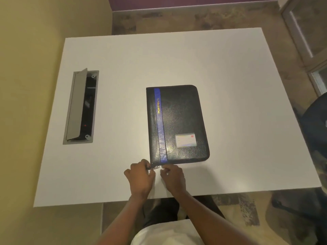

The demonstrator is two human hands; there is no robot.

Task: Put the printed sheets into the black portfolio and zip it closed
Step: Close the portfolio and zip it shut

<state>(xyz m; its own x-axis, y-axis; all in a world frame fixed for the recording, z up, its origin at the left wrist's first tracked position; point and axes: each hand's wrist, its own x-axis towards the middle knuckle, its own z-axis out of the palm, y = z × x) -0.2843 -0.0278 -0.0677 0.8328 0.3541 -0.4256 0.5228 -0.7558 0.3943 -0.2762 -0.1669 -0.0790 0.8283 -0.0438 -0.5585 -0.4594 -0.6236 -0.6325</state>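
The black portfolio [178, 123] lies closed and flat on the white table [123, 68], with a blue stripe, gold lettering and a small card window on its cover. No printed sheets are in sight. At the portfolio's near left corner the metal zip pull [155, 167] sticks out. My left hand [140, 175] pinches at the zip end there. Just right of the pull, my right hand [173, 175] has its fingers curled and its fingertips at the portfolio's near edge; whether it grips anything is unclear.
A grey cable hatch [80, 106] with its lid propped open is set into the table at the left. A dark chair [316, 131] stands at the right edge. The table's near edge runs just below my wrists.
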